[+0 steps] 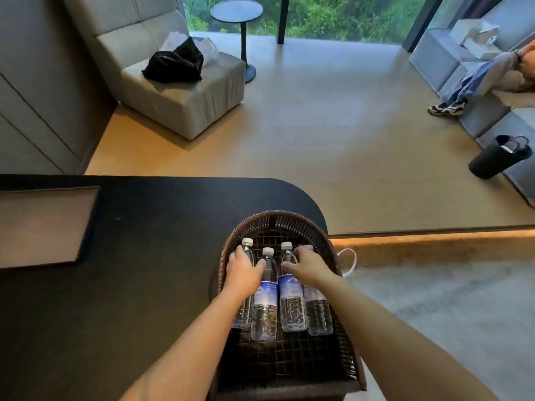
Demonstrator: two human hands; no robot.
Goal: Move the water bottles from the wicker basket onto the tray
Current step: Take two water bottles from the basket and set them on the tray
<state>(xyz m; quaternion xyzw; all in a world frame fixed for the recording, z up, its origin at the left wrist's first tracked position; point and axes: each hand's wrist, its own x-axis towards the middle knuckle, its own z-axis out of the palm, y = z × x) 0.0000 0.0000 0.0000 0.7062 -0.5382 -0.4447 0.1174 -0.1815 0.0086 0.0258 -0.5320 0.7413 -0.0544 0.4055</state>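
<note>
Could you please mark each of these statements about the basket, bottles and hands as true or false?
1. Four water bottles lie in the wicker basket. True.
2. The tray already holds one bottle. False: it holds none.
3. The left hand is on the leftmost bottle. True.
4. The right hand rests on the black countertop. False: it reaches over the rightmost bottle inside the basket.
5. The bottle caps are blue. False: the caps are white, as on the second bottle.

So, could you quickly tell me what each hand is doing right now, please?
Left hand: closing on the leftmost bottle in the basket; grip not confirmed.
Right hand: on the rightmost bottle; grip not confirmed.
</note>
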